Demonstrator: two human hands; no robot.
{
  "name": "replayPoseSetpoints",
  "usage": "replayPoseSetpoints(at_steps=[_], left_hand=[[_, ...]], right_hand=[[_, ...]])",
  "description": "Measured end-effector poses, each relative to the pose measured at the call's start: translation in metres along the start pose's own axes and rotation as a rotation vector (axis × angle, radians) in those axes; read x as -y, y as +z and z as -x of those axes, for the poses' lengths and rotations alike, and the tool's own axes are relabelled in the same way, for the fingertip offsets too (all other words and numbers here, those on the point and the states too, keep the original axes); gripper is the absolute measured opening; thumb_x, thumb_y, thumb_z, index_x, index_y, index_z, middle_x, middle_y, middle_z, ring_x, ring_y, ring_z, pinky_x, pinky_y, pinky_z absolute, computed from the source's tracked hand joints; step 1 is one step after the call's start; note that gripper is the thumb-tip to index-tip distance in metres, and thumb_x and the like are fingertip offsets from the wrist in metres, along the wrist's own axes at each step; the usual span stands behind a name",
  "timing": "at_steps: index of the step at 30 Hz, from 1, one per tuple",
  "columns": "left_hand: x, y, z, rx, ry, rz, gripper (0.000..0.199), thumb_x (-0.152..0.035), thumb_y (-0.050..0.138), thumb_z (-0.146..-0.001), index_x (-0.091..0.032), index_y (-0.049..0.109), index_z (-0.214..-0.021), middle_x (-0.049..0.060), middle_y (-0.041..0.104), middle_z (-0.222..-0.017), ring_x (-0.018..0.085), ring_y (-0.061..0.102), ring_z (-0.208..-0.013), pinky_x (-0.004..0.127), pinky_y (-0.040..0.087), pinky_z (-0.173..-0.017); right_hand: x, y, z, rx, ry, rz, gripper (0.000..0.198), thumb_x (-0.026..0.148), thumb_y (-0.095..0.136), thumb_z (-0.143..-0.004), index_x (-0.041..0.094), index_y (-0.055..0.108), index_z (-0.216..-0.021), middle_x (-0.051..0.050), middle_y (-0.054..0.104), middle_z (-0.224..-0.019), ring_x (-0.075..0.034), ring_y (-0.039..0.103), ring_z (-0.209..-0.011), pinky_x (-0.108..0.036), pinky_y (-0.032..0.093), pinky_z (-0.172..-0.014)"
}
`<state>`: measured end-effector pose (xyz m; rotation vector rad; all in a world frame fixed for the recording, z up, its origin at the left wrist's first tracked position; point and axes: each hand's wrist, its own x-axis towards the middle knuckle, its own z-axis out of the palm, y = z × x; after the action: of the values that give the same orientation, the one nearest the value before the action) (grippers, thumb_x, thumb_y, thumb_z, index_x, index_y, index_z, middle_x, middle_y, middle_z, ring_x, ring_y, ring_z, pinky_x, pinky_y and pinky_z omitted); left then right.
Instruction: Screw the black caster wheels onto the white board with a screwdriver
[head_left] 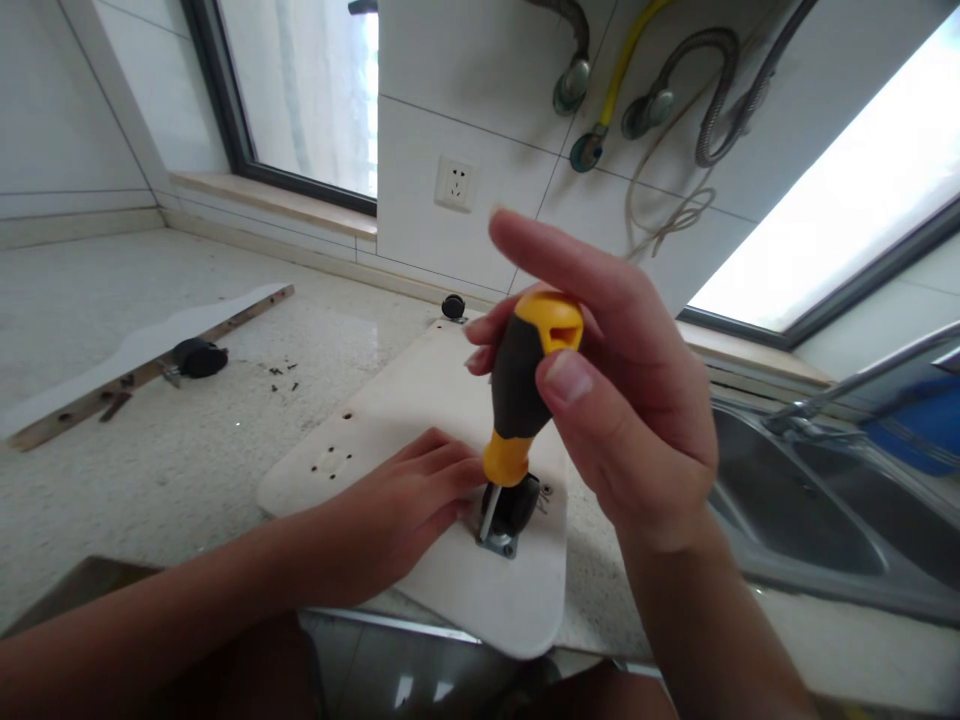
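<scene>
My right hand (637, 400) grips a yellow and black screwdriver (517, 390) around its handle, with the index finger stretched out past the end. The metal shaft points down at the mounting plate of a black caster (517, 508). The exact spot the tip touches is hard to make out. Beside this caster is my left hand (431, 490), fingers together and curled against its side, fingertips partly hidden. The caster stands on a pale board (420, 400) with rounded corners and several holes. At the board's far end is another black caster (453, 306).
On the speckled countertop (225, 480) lie several small screws (281, 378), a loose caster (199, 357) and a long white strip (165, 345) with a drilled edge. To the right is a metal sink (795, 490). Hoses (720, 100) and a wall socket (454, 183) are behind.
</scene>
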<state>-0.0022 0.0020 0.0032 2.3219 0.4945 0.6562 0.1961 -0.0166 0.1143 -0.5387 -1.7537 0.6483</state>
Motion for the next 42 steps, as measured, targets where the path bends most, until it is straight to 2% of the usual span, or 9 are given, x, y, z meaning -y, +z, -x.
replayPoseSetpoints(at_steps=[3,7,12,18,23,27,31,34,42], left_hand=[[-0.001,-0.001,0.0,0.004,-0.011,0.0,0.041,-0.02,0.049,-0.115,-0.035,0.065,-0.15,0.003,0.073,-0.143,0.028,0.061,-0.13,0.054,0.05,-0.126],[-0.001,0.0,0.001,0.006,-0.016,-0.002,0.037,-0.021,0.044,-0.117,-0.029,0.066,-0.145,0.002,0.071,-0.137,0.027,0.061,-0.132,0.05,0.048,-0.127],[0.0,0.001,0.002,0.006,-0.037,0.016,0.031,-0.019,0.05,-0.113,-0.03,0.068,-0.137,0.003,0.071,-0.132,0.028,0.06,-0.129,0.05,0.05,-0.123],[0.003,0.001,0.003,0.005,-0.014,0.0,0.047,-0.019,0.049,-0.114,-0.037,0.057,-0.157,0.003,0.07,-0.141,0.028,0.058,-0.131,0.055,0.046,-0.128],[0.002,0.0,0.003,0.0,-0.009,-0.002,0.048,-0.02,0.051,-0.113,-0.039,0.058,-0.157,0.002,0.071,-0.135,0.028,0.061,-0.128,0.053,0.05,-0.125],[0.003,0.001,0.003,0.004,-0.008,-0.009,0.044,-0.021,0.05,-0.114,-0.038,0.06,-0.154,0.002,0.07,-0.142,0.028,0.06,-0.132,0.053,0.048,-0.128],[0.002,0.0,0.003,0.004,-0.017,-0.016,0.046,-0.02,0.05,-0.114,-0.036,0.058,-0.156,0.004,0.071,-0.139,0.03,0.06,-0.132,0.055,0.049,-0.127],[0.0,0.0,0.002,0.006,-0.013,-0.015,0.045,-0.02,0.048,-0.115,-0.035,0.058,-0.157,0.004,0.071,-0.137,0.03,0.061,-0.131,0.054,0.051,-0.125],[0.004,0.002,0.003,-0.024,0.008,-0.012,0.049,-0.021,0.051,-0.113,-0.037,0.057,-0.159,0.005,0.072,-0.14,0.031,0.061,-0.132,0.055,0.051,-0.125]], right_hand=[[-0.006,-0.001,-0.003,0.06,-0.047,-0.111,0.042,0.024,0.073,-0.097,0.04,0.079,-0.134,0.001,0.077,-0.138,-0.025,0.074,-0.124,-0.042,0.069,-0.107],[-0.018,-0.008,-0.008,0.013,-0.285,-0.056,0.06,0.017,0.094,-0.072,0.039,0.084,-0.126,0.002,0.082,-0.121,-0.023,0.078,-0.105,-0.035,0.071,-0.086],[-0.003,-0.006,-0.002,0.07,-0.058,-0.061,0.032,0.036,0.072,-0.101,0.043,0.082,-0.13,0.001,0.081,-0.126,-0.026,0.078,-0.116,-0.042,0.072,-0.093],[-0.006,-0.005,-0.003,-0.017,-0.226,0.028,0.04,0.025,0.087,-0.091,0.041,0.085,-0.127,0.005,0.082,-0.125,-0.021,0.077,-0.11,-0.035,0.07,-0.096],[-0.004,0.0,-0.001,0.04,-0.079,-0.102,0.029,0.039,0.07,-0.106,0.041,0.082,-0.132,0.003,0.079,-0.135,-0.022,0.078,-0.118,-0.038,0.071,-0.096],[-0.002,0.003,0.0,-0.09,-0.153,-0.013,0.026,0.032,0.088,-0.095,0.04,0.084,-0.12,0.006,0.079,-0.117,-0.017,0.076,-0.105,-0.031,0.067,-0.092],[-0.001,0.002,-0.007,-0.044,-0.088,0.037,0.032,0.046,0.085,-0.094,0.047,0.081,-0.125,0.002,0.082,-0.121,-0.026,0.079,-0.109,-0.041,0.071,-0.085],[0.002,0.006,-0.017,-0.022,-0.04,0.08,0.057,0.051,0.097,-0.079,0.048,0.078,-0.132,0.0,0.082,-0.114,-0.034,0.078,-0.121,-0.048,0.073,-0.089],[-0.01,0.004,-0.017,-0.039,-0.06,0.093,0.062,0.053,0.101,-0.073,0.045,0.079,-0.13,-0.001,0.08,-0.107,-0.033,0.078,-0.115,-0.045,0.072,-0.083]])
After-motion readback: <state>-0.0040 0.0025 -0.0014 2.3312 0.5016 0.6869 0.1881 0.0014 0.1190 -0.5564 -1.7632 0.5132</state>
